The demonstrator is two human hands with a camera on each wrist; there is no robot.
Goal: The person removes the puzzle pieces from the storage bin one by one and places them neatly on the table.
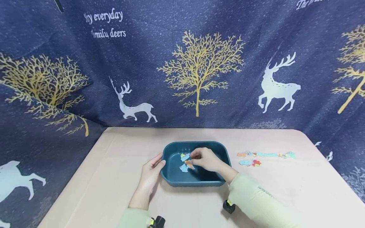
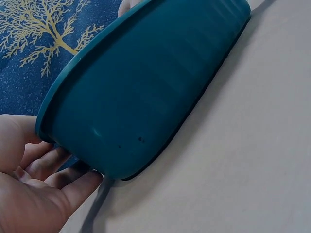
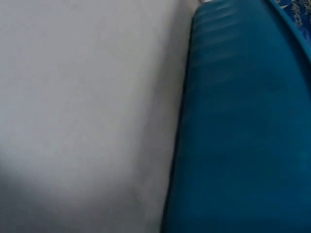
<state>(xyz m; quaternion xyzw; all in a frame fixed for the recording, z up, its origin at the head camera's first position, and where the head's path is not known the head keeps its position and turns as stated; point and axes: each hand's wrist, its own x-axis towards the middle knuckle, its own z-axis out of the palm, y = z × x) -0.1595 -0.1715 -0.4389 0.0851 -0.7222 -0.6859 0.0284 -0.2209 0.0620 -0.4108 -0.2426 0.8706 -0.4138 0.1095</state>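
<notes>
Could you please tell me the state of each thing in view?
Bin: upright, open-topped, on the table.
Pieces in the bin: loosely clustered.
Upper row of pieces: laid out end to end.
Lower pair: side by side; joining unclear.
Left hand: holding the bin's left end.
Right hand: inside the bin, fingers bent at the pieces; grip unclear.
Patterned cloth: hanging, creased.

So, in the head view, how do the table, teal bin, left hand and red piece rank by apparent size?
Largest to smallest:
1. Table
2. Teal bin
3. Left hand
4. Red piece
</notes>
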